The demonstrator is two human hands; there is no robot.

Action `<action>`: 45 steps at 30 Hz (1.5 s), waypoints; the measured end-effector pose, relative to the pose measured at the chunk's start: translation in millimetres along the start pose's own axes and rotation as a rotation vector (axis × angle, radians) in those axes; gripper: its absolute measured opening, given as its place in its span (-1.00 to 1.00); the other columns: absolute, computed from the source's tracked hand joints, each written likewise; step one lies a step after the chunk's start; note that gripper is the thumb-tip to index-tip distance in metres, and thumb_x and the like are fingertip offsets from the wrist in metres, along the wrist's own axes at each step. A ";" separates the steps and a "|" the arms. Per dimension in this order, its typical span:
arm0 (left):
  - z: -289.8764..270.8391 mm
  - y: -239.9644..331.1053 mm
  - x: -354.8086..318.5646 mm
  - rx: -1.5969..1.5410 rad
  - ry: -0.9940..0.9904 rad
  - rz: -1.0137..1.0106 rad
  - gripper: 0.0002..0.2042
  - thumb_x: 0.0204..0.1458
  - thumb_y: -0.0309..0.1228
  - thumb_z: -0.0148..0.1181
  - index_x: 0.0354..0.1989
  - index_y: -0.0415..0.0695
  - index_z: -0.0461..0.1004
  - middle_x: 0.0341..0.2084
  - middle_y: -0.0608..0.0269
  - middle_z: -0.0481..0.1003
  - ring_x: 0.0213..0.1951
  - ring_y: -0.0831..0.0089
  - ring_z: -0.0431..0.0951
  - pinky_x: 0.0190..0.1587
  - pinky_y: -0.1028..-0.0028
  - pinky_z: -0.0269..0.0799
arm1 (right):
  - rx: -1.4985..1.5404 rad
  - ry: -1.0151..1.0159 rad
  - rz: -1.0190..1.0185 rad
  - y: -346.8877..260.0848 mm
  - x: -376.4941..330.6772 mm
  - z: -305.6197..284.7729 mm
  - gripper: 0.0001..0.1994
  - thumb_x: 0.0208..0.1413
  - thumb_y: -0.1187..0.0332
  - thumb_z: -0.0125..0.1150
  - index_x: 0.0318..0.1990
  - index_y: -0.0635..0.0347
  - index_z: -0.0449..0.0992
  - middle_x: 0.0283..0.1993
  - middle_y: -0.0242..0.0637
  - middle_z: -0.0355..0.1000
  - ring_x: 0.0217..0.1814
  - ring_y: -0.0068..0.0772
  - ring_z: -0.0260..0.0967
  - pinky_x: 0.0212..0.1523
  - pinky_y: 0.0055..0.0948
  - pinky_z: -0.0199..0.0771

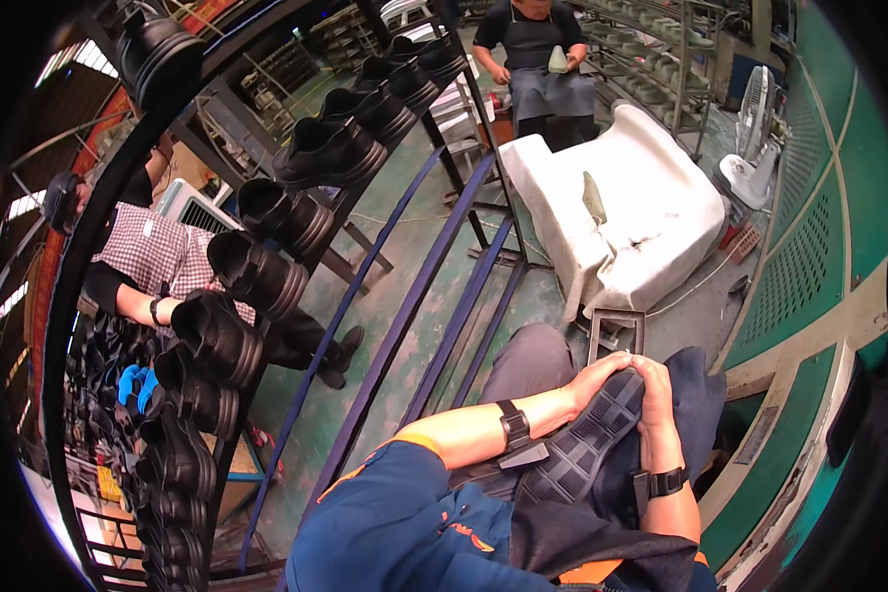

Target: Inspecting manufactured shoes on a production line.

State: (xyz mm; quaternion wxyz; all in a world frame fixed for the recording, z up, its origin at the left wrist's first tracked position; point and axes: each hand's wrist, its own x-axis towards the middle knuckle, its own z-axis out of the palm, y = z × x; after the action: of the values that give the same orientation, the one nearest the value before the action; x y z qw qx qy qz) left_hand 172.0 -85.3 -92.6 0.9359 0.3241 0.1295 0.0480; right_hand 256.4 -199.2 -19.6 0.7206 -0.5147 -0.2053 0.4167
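We grasp one shoe [584,444] sole-up on the lap, left hand [597,377] and right hand [656,409] clenched around its toe; many shoes [257,271] already sit racked

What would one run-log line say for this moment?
left hand: grips shoe at toe | right hand: clasps same shoe, sole up | shoe: on lap | nearby: rack of black shoes, white seat
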 end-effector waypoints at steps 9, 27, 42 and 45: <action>15.1 18.4 -57.9 0.000 0.216 -0.230 -0.57 0.29 -0.08 -0.02 0.21 -0.05 0.38 0.01 0.25 0.52 0.01 0.46 0.53 0.05 0.37 0.51 | 0.174 0.148 0.159 13.9 34.0 -41.2 -0.49 0.22 0.06 -0.09 -0.31 0.38 0.63 -0.34 -0.13 0.59 -0.30 -0.32 0.52 -0.14 -0.43 0.49; 65.8 21.5 -173.9 -0.432 0.124 -0.399 -0.61 0.17 -0.31 0.14 0.10 -0.28 0.41 -0.09 0.09 0.59 -0.10 0.28 0.65 0.04 0.24 0.57 | 0.196 0.226 0.167 25.4 53.2 -30.6 -0.60 0.17 0.10 0.01 -0.27 0.31 0.60 -0.30 -0.04 0.58 -0.27 -0.21 0.52 -0.16 -0.35 0.53; 60.3 14.1 -165.4 -0.438 -0.196 -0.345 -0.37 0.17 -0.42 0.16 0.41 0.01 0.06 0.10 0.12 0.49 0.00 0.32 0.60 0.07 0.18 0.53 | 0.153 0.072 0.080 78.1 41.3 -93.8 -0.49 0.34 -0.03 -0.08 0.03 0.29 0.52 -0.16 -0.18 0.55 -0.13 -0.29 0.51 -0.04 -0.33 0.54; 78.9 31.1 -170.7 -0.356 -0.320 -0.254 -0.26 0.16 -0.44 0.17 0.47 0.03 -0.08 0.19 0.11 0.40 0.05 0.36 0.56 0.09 0.23 0.52 | 0.182 0.065 0.156 80.7 37.2 -100.6 -0.49 0.35 -0.03 -0.09 0.04 0.27 0.51 -0.14 -0.21 0.55 -0.12 -0.31 0.51 -0.02 -0.35 0.54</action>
State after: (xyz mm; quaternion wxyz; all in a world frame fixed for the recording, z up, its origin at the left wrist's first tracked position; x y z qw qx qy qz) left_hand 29.3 -137.5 22.4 0.9852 0.1389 0.0090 -0.0998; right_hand 319.0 -216.5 -137.1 0.7359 -0.4748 -0.1027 0.4716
